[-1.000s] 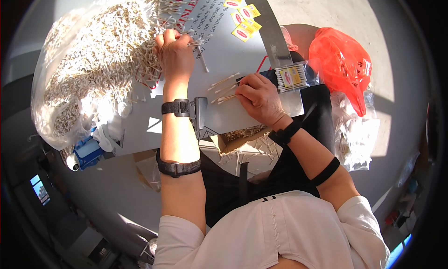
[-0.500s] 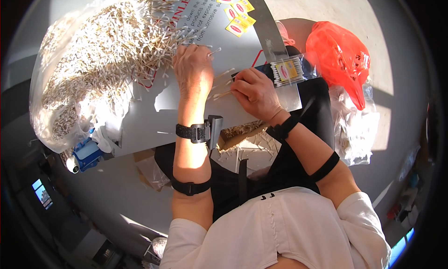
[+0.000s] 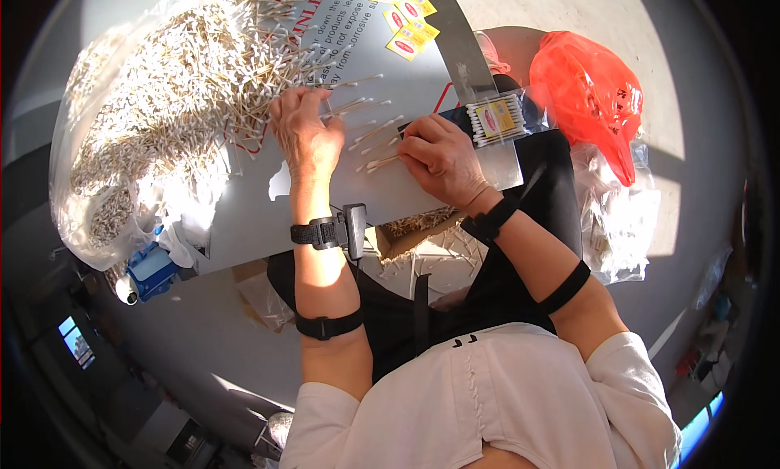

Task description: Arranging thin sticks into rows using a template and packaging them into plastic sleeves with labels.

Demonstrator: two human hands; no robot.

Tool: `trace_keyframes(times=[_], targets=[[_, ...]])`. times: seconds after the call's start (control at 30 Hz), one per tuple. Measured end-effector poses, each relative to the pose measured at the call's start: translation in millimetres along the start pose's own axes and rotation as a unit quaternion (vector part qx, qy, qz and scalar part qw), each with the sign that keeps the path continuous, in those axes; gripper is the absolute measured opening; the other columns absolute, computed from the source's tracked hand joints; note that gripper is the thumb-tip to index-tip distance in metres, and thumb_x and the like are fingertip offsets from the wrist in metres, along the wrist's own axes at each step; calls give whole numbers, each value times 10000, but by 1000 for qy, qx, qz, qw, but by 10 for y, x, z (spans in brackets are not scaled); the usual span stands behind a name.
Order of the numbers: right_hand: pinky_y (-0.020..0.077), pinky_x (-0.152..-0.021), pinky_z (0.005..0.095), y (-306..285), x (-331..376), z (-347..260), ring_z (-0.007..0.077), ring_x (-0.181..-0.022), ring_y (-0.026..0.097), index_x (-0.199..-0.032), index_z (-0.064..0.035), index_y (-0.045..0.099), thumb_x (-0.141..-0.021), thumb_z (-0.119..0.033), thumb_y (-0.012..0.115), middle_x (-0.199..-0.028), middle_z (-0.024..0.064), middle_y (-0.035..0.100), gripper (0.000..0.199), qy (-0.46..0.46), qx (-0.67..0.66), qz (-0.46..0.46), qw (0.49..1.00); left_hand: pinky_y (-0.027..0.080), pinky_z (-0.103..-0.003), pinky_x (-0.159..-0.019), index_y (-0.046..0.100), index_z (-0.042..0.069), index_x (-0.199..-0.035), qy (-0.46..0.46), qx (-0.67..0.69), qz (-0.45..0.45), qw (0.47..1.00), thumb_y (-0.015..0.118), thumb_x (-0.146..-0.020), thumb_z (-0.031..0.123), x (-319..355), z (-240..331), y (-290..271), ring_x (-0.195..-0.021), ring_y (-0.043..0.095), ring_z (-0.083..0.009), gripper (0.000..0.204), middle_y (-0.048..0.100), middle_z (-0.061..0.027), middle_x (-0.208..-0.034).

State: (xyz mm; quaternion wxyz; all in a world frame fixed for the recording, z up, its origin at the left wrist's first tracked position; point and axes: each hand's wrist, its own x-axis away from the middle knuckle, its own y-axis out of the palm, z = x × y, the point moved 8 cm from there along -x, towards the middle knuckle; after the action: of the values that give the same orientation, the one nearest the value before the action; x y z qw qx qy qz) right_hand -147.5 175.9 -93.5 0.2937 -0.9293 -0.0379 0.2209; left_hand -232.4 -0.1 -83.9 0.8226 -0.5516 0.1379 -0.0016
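Observation:
A large heap of cotton swabs [image 3: 171, 103] spills from a clear plastic bag over the left of the table. At its right edge my left hand [image 3: 307, 140] reaches among the swabs, fingers bent and thumb apart, with no swab plainly gripped. My right hand [image 3: 445, 162] is closed round a few cotton swabs [image 3: 379, 165], their tips sticking out to the left. Between the hands lie several loose swabs [image 3: 375, 131]. Just right of my right hand is a clear packet of swabs [image 3: 496, 119] with a yellow label.
Several yellow cards [image 3: 412, 38] lie at the table's far side. A red plastic bag [image 3: 587, 103] and clear bags [image 3: 613, 217] are on the right. Below the table edge, an open cardboard box [image 3: 406, 240] holds swabs. A blue-and-white item [image 3: 151, 271] sits at lower left.
My left hand has moved left and slightly nearer, its thumb now apart from the fingers. More loose swabs show between the hands. My right hand stays almost in place.

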Motion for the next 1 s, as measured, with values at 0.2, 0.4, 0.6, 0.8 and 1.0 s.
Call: trace_keyframes(times=[0.2, 0.4, 0.6, 0.8, 1.0], targets=[[498, -730, 370, 1, 2, 12, 263, -831, 586, -772, -81, 602, -735, -51, 678, -856, 62, 563, 89, -3, 6, 1, 1000, 396, -437, -914, 681, 99, -848, 67, 7, -16, 998, 741, -651, 37, 3, 223, 44, -1017, 506, -287, 215, 574, -51, -971], [499, -721, 367, 5, 8, 16, 264, -823, 587, -768, -85, 605, -731, -45, 676, -855, 61, 565, 90, 1, -1, 3, 1000, 406, -427, -873, 645, 77, -782, 89, -20, -42, 995, 748, -671, 21, 45, 467, 113, -996, 515, -281, 161, 575, -47, -929], [499, -719, 368, 6, 6, 19, 264, -819, 586, -759, -82, 605, -743, -50, 671, -853, 60, 565, 75, 0, -4, 4, 1000, 479, -480, -785, 659, 44, -744, -184, 52, -45, 980, 685, -737, 130, 23, -158, 23, -839, 617, -371, 91, 669, -148, -797], [499, -719, 365, 11, 13, 15, 262, -817, 587, -758, -79, 607, -749, -50, 671, -848, 60, 564, 70, 2, -10, 8, 1000, 493, -473, -792, 681, 40, -766, -180, -36, -98, 978, 662, -734, 160, 14, -43, 148, -878, 627, -369, 125, 684, -155, -828], [500, -721, 363, 1, 5, 19, 261, -816, 588, -762, -76, 611, -752, -49, 672, -849, 62, 563, 68, 2, -5, 7, 1000, 521, -443, -744, 682, 17, -778, -119, -175, -74, 975, 616, -735, 97, -13, -12, 25, -868, 639, -367, 112, 688, -169, -845]])
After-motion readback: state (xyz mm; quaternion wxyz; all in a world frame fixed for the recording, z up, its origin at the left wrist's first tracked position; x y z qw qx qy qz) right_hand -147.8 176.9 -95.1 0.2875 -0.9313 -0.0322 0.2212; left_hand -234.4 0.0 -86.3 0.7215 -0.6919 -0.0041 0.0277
